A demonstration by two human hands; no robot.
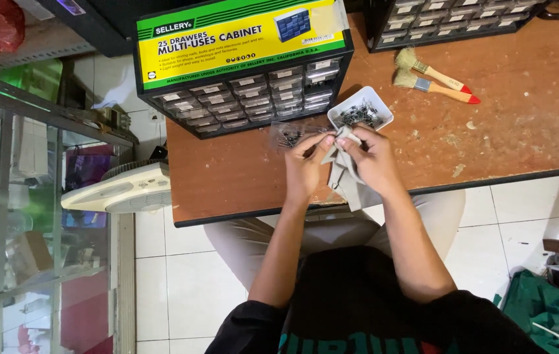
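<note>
The person is sitting at a brown table (489,124) and is working with both hands close together near its front edge. The left hand (304,167) and the right hand (374,160) are both holding a grey cloth (345,177), which is hanging down between them and over the table edge. The fingers of both hands are narrow, pinching the upper part of the cloth; if something small is inside the cloth, it cannot be told. Just behind the hands a white tray (361,109) is standing, full of small dark metal parts. To the left of it a clear bag (290,135) with similar parts is lying, touching the left fingertips. Behind these a black drawer cabinet (243,98) is standing, with a yellow and green box on top. Two brushes (434,78) with red handle ends are lying well apart to the right.
</note>
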